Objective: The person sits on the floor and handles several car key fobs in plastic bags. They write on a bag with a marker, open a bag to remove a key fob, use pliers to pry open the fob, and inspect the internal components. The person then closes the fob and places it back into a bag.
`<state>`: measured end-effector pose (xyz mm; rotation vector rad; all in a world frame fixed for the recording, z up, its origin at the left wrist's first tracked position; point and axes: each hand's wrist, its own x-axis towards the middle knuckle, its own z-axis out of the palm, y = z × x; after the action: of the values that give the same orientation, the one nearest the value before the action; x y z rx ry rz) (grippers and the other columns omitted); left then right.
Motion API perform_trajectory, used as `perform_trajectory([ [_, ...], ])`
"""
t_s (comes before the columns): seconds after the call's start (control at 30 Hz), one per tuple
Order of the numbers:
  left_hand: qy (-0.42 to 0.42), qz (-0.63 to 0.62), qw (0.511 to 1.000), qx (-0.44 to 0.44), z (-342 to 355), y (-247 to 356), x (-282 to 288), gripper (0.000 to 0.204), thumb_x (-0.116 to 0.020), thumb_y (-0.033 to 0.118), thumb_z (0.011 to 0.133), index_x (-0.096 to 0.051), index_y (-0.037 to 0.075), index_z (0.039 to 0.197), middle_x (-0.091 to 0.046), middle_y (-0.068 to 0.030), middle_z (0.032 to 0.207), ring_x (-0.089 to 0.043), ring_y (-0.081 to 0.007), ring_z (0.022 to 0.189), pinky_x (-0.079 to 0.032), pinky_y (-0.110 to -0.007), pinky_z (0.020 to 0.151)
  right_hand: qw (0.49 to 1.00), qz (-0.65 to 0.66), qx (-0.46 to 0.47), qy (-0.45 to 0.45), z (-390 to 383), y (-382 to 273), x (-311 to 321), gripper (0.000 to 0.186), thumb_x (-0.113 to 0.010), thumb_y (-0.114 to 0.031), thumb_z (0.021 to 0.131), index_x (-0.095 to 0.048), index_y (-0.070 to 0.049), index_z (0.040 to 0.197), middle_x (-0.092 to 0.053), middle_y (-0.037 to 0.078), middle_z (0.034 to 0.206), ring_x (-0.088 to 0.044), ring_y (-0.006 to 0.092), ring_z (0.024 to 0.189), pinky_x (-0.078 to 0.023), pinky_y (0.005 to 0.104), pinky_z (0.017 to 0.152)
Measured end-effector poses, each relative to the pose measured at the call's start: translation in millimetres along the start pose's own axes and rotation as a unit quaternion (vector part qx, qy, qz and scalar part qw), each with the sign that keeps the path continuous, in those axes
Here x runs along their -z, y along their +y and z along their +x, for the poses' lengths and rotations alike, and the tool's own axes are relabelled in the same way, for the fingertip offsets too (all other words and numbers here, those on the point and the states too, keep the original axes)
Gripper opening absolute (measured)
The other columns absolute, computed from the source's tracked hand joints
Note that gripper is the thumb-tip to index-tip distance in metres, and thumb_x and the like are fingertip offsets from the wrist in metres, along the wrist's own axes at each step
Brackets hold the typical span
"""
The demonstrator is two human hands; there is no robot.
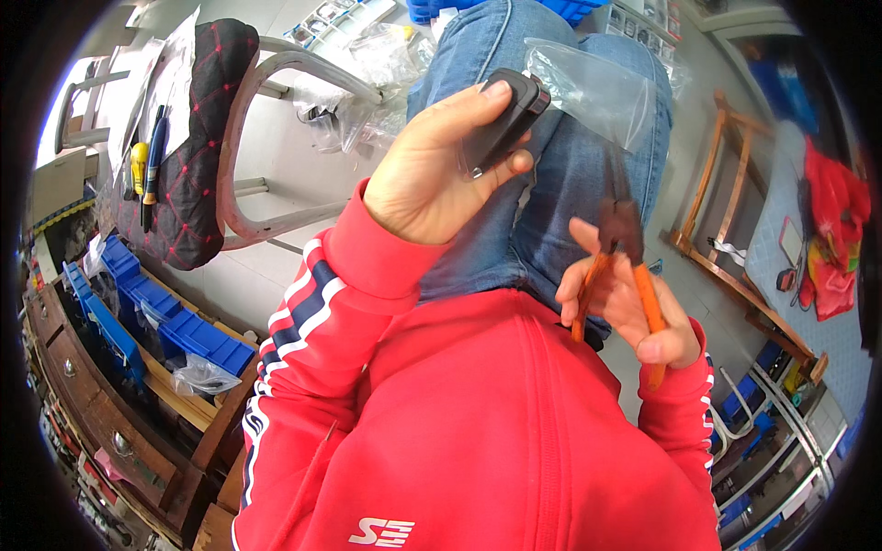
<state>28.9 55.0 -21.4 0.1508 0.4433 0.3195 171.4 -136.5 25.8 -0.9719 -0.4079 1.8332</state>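
- Hands in view: two, both the person's own, coming out of red sleeves with navy and white stripes.
- Left hand (pixel 424 174) is raised over the lap and closed around one black car key fob (pixel 503 121), thumb on its near side, fingers wrapped over the far side.
- Key fob count: one. Its long axis runs from lower left to upper right, with the rounded end pointing up and to the right, towards the far side of the scene.
- Right hand (pixel 634 308) is lower and to the right, holding one pair of orange-handled pliers (pixel 625 266); the fingers are wrapped round the two handles, which are spread a little.
- Pliers count: one pair. The long axis is nearly upright in the view, dark head pointing far, orange grips pointing near.
- One clear plastic bag (pixel 588 87) lies on the knee of the blue jeans (pixel 560 184), just beyond the pliers' head; whether they touch cannot be told.
- One black quilted stool cushion (pixel 197 156) stands to the left, with two screwdrivers (pixel 147 170) beside it.
- Several blue storage bins (pixel 175 321) sit on the wooden rack at near left.
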Motion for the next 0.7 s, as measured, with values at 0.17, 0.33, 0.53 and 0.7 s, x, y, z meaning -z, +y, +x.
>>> perform_trajectory([
  [0.17, -0.051, 0.013, 0.999, 0.002, -4.7, 1.8, -2.9, 0.040, -0.034, 0.031, 0.095, -0.048, -0.001, 0.115, -0.057, -0.0150, 0.105, -0.056, -0.0218, 0.092, -0.047, -0.035, 0.080, 0.997, -0.033, -0.047, -0.047, 1.4, 0.5, -0.9, 0.088, -0.064, -0.023, 0.066, -0.020, 0.002, 0.138, -0.045, 0.013, 0.116, -0.043, 0.0164, 0.099, -0.032, 0.0289, 0.093],
  [0.33, -0.050, 0.034, 0.998, -0.005, -5.5, -0.5, -2.7, 0.038, -0.036, 0.028, 0.094, -0.047, 0.000, 0.117, -0.057, -0.0132, 0.105, -0.056, -0.0213, 0.094, -0.045, -0.033, 0.080, 0.998, -0.015, -0.062, -0.027, 7.9, 0.0, -5.8, 0.083, -0.063, -0.025, 0.069, -0.023, 0.002, 0.136, -0.045, 0.012, 0.117, -0.044, 0.0162, 0.100, -0.032, 0.0284, 0.093],
  [0.53, 0.008, 0.171, 0.982, -0.078, -11.3, -6.8, -13.2, 0.038, -0.039, 0.028, 0.093, -0.046, 0.004, 0.121, -0.057, -0.0079, 0.101, -0.055, -0.0167, 0.093, -0.044, -0.028, 0.076, 0.996, -0.072, -0.047, 0.022, 8.8, 0.3, -8.2, 0.073, -0.058, -0.016, 0.071, -0.028, 0.002, 0.134, -0.046, 0.011, 0.116, -0.045, 0.0165, 0.100, -0.033, 0.0290, 0.093],
  [0.7, 0.044, 0.424, 0.898, -0.109, -21.4, -3.3, -9.5, 0.033, -0.040, 0.029, 0.093, -0.046, 0.005, 0.115, -0.058, -0.0057, 0.090, -0.054, -0.0108, 0.073, -0.044, -0.024, 0.065, 0.920, -0.376, 0.041, 0.104, 10.2, 11.0, -10.8, 0.064, -0.053, -0.007, 0.070, -0.034, 0.002, 0.131, -0.048, 0.012, 0.110, -0.048, 0.0215, 0.100, -0.036, 0.0284, 0.091],
])
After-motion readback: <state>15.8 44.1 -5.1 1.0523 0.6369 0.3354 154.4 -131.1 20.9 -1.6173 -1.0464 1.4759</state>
